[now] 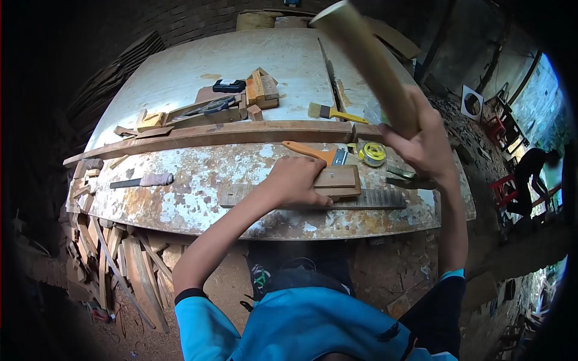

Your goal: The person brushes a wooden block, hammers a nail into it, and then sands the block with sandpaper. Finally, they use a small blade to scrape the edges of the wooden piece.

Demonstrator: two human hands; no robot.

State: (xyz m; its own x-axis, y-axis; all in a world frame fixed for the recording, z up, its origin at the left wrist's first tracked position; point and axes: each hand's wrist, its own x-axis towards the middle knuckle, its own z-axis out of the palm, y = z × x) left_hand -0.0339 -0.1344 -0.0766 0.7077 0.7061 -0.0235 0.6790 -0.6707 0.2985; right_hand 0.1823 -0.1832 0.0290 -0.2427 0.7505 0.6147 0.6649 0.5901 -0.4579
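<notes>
My right hand [415, 141] is wrapped round a thick wooden stick [373, 66], raised above the right side of the table. My left hand [298, 180] presses on a small wooden block [338, 178], which lies on a flat wooden strip [379, 199] near the table's front edge. Just behind the block is a scraper with an orange handle [304, 149]. A yellow tape measure [371, 153] lies to its right, and a metal tool [409, 178] rests partly behind my right wrist.
A long wooden beam [211, 133] crosses the table [180, 204]. Behind it are a yellow-handled brush [337, 114], wood blocks [262, 88] and a black case [229, 86]. A wrapped tool [144, 180] lies left. Scrap wood [141, 271] stands below. Another person [533, 177] bends at far right.
</notes>
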